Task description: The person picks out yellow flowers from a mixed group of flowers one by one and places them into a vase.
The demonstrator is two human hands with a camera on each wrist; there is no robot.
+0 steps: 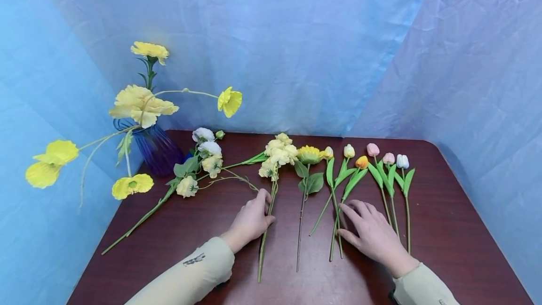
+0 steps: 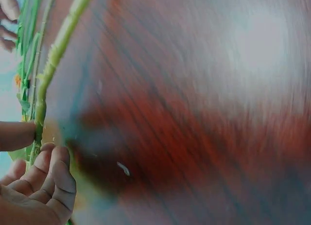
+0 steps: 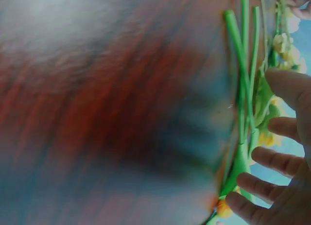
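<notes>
My left hand (image 1: 251, 215) pinches the green stem of a pale yellow flower spray (image 1: 281, 152) lying on the table. In the left wrist view, thumb and fingertips (image 2: 58, 162) meet around that knobbly stem (image 2: 58, 45). Over on the right, my right hand (image 1: 372, 232) hovers at the crossed tulip stems, fingers spread and holding nothing. Those stems carry an orange tulip (image 1: 361, 162) and two pale yellow tulips (image 1: 349, 151). Between the hands lies a sunflower (image 1: 309, 155) with a thin dark stem. The right wrist view has the fingers (image 3: 274, 162) beside the green tulip stems (image 3: 243, 64).
At the back left, a blue glass vase (image 1: 158, 149) holds several yellow flowers that arch outward. White and cream roses (image 1: 211, 164) on a long stem lie before it. Pink tulips (image 1: 373, 150) and a white tulip (image 1: 402, 161) lie right. Blue cloth (image 1: 271, 51) hangs behind the table.
</notes>
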